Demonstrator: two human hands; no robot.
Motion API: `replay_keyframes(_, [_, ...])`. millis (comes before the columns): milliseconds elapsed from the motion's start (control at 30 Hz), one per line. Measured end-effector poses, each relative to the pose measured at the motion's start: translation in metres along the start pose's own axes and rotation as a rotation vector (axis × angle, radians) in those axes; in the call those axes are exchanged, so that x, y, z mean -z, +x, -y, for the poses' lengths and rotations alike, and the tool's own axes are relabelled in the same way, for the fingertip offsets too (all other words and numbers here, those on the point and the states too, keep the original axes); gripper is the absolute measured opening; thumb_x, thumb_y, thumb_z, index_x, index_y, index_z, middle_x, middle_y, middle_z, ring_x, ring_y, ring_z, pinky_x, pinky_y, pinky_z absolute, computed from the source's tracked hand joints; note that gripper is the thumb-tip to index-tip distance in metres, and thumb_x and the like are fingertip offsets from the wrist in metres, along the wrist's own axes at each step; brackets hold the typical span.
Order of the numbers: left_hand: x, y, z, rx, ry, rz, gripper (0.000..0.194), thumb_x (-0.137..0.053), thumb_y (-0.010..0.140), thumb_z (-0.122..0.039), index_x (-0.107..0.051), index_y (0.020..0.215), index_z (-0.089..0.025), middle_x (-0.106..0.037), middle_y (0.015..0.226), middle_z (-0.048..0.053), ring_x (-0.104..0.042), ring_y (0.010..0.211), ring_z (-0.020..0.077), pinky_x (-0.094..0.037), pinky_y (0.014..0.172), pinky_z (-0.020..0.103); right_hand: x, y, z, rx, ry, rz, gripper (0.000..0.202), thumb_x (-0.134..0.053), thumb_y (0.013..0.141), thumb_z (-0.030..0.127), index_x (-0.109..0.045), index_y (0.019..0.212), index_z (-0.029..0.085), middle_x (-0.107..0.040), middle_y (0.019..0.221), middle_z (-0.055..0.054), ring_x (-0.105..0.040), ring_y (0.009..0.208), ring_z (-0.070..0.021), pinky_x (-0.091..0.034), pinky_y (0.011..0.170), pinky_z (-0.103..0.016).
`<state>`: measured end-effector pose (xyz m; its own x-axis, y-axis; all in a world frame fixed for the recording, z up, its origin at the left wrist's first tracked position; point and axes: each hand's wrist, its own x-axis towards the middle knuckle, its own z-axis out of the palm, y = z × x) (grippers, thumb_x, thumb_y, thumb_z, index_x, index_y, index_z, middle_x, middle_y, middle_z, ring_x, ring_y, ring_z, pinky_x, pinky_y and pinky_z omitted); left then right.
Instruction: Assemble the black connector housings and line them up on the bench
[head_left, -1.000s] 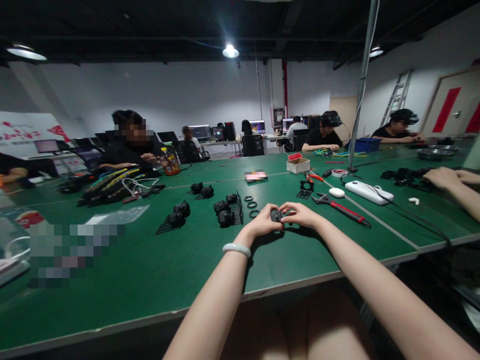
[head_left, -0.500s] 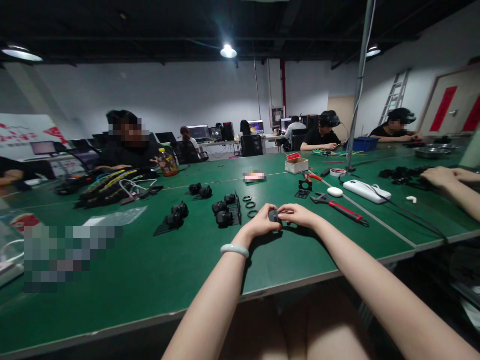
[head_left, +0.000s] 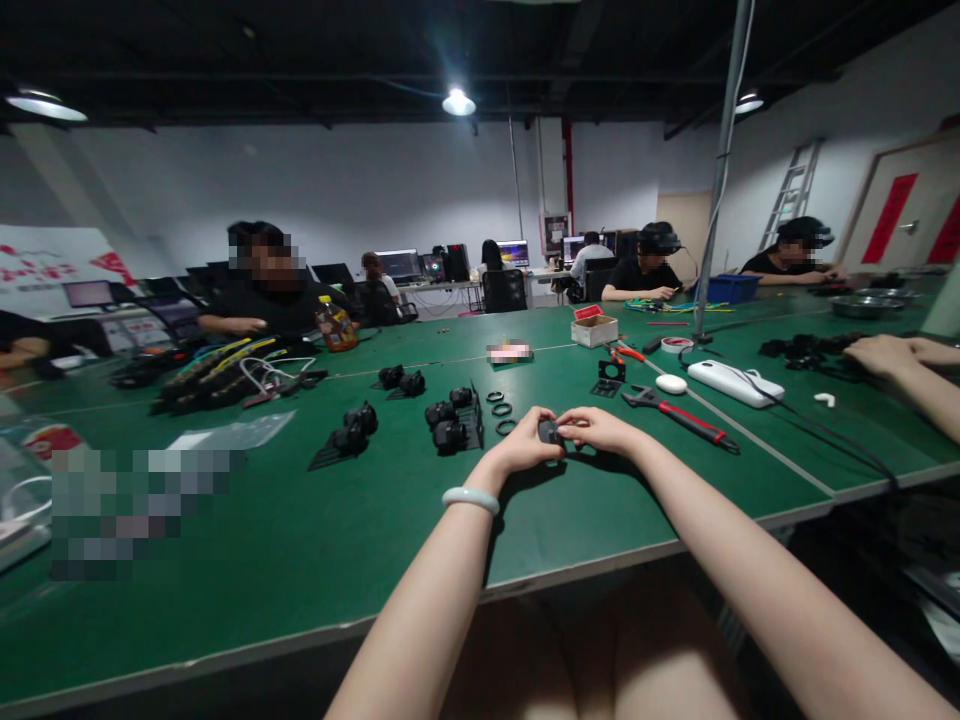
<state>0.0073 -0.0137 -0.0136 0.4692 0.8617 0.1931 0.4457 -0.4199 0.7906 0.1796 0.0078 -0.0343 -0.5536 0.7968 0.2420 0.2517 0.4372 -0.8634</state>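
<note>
Over the green table [head_left: 600, 520], my left hand [head_left: 523, 440] is closed round a small black part [head_left: 550, 432], whose kind is mostly hidden by the fingers. My right hand [head_left: 596, 432] pinches the right side of that same part. Several black rings [head_left: 502, 409] lie in a row just beyond my left hand. Left of them, black cable glands [head_left: 450, 432] are fixed in a slotted black bracket [head_left: 474, 425], with more black glands [head_left: 354, 430] on a second bracket farther left. A square black plate with a round hole [head_left: 611, 371] stands beyond my right hand.
An adjustable wrench [head_left: 682, 418] with a red and black handle lies right of my hands, near a white round case [head_left: 670, 384] and a white power strip [head_left: 735, 384]. A metal pole [head_left: 718, 180] rises behind. A co-worker's hands [head_left: 892, 355] are at far right.
My hands and the black part stay nearly in place. The co-worker at the left has shifted slightly to the right and moved a hand.
</note>
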Motion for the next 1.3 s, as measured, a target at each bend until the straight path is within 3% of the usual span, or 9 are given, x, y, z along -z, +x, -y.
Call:
replay_keyframes(400, [0.0005,-0.0030,-0.0050,0.004,0.000,0.006,0.046,-0.059,0.051,-0.020,-0.040,0.094,-0.015,-0.046,0.081,0.000,-0.044,0.069,0.0103,-0.038,0.060,0.021,-0.0003,-0.0053,0.0089,0.061,0.067,-0.015,0.045,-0.064,0.053,0.024,-0.046,0.093,0.016,-0.047,0.089,-0.004,-0.048,0.074,-0.0113,-0.041,0.063,-0.024])
replay_keyframes(933, [0.0005,-0.0006,0.0036,-0.007,0.020,0.023,0.048,-0.059,0.052,-0.020,-0.039,0.095,-0.016,-0.046,0.081,0.000,-0.045,0.067,0.0102,-0.038,0.058,0.021,-0.0022,-0.0034,0.0027,0.041,0.019,-0.049,0.040,-0.062,0.056,0.030,-0.049,0.092,0.016,-0.050,0.091,-0.004,-0.049,0.075,-0.0123,-0.040,0.064,-0.026])
replay_keyframes(1300, [0.0017,0.0001,0.0028,-0.029,0.035,0.043,0.045,-0.056,0.055,-0.020,-0.038,0.096,-0.016,-0.046,0.082,0.001,-0.045,0.068,0.0105,-0.038,0.057,0.022,-0.0037,-0.0021,0.0034,0.019,-0.014,-0.022,0.033,-0.051,0.067,0.034,-0.050,0.093,0.014,-0.055,0.086,-0.006,-0.051,0.071,-0.0123,-0.040,0.058,-0.023])
